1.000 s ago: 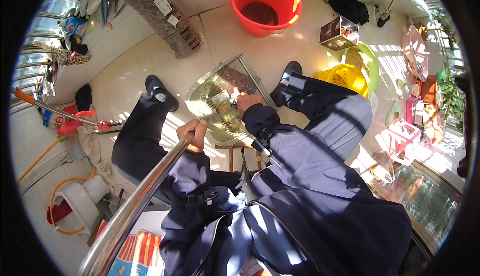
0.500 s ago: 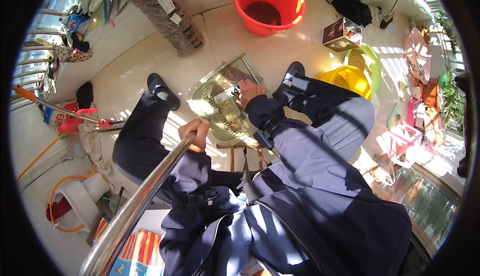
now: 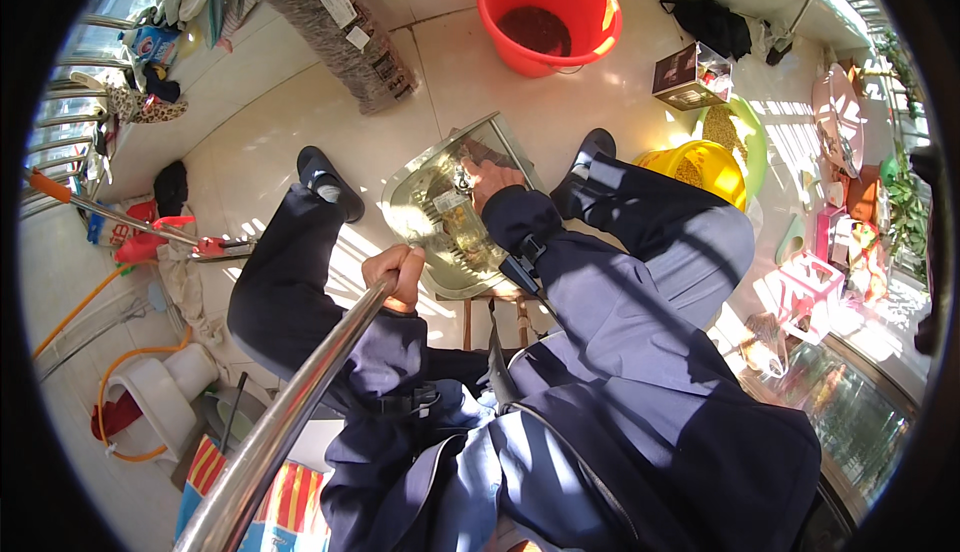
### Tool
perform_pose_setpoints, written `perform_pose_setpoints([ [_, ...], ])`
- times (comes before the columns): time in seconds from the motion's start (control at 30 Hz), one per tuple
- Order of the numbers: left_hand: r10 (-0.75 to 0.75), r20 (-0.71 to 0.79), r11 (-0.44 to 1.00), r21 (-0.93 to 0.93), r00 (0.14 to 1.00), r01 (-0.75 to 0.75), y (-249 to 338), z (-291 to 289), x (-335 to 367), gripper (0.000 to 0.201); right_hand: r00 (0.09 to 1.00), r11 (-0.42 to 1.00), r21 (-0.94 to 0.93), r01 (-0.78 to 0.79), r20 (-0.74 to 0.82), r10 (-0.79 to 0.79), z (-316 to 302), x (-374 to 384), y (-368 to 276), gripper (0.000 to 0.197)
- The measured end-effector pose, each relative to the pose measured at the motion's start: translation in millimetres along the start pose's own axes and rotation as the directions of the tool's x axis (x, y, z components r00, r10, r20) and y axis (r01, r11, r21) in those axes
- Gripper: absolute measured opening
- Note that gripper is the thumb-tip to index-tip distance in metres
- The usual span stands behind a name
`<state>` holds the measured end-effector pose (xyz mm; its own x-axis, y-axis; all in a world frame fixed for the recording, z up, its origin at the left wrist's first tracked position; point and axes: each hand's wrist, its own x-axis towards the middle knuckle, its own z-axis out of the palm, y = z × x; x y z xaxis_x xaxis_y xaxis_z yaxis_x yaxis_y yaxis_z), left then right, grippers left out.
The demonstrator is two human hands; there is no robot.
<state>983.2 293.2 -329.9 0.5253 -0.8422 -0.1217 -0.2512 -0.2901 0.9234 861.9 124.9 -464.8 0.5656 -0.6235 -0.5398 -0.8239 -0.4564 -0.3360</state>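
Note:
My left hand (image 3: 397, 274) is wrapped round a shiny metal pole (image 3: 290, 402) that rises toward me from the lower left. Between my feet sits a squarish metal basin (image 3: 400, 197), tilted in view and dull greenish inside. My right hand (image 3: 491, 182) reaches into its right side, bent fingers closed at a small shiny metal piece (image 3: 462, 178). Just below that piece lies a clear box-like thing with a pale label (image 3: 448, 202); its kind is hard to make out. The undersides of my right fingers are hidden.
Beyond the basin stand a red bucket (image 3: 548, 17) and a long plastic-wrapped bundle (image 3: 340, 37). To the right are a yellow bucket (image 3: 715, 167), a green basin (image 3: 748, 127) with grain and a dark box (image 3: 690, 77). A white toilet-like fixture (image 3: 155, 402) is at left.
My right hand has shifted a little left across the basin, with its fingers further over the metal piece. My left hand keeps its grip on the pole. The whole view has shifted slightly.

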Motion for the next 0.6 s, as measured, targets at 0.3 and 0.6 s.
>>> perform_pose_setpoints([
  [0.3,-0.007,-0.006,0.999,-0.033,1.000,0.007,1.3,-0.6,-0.4,0.035,0.997,1.000,-0.013,0.007,0.078,-0.006,-2.9,2.9,0.0,0.067],
  [0.6,-0.030,-0.001,0.999,-0.022,1.000,0.030,0.9,0.7,-2.5,0.035,0.998,0.999,0.032,0.028,-0.053,-0.026,2.4,0.3,-0.3,0.063],
])
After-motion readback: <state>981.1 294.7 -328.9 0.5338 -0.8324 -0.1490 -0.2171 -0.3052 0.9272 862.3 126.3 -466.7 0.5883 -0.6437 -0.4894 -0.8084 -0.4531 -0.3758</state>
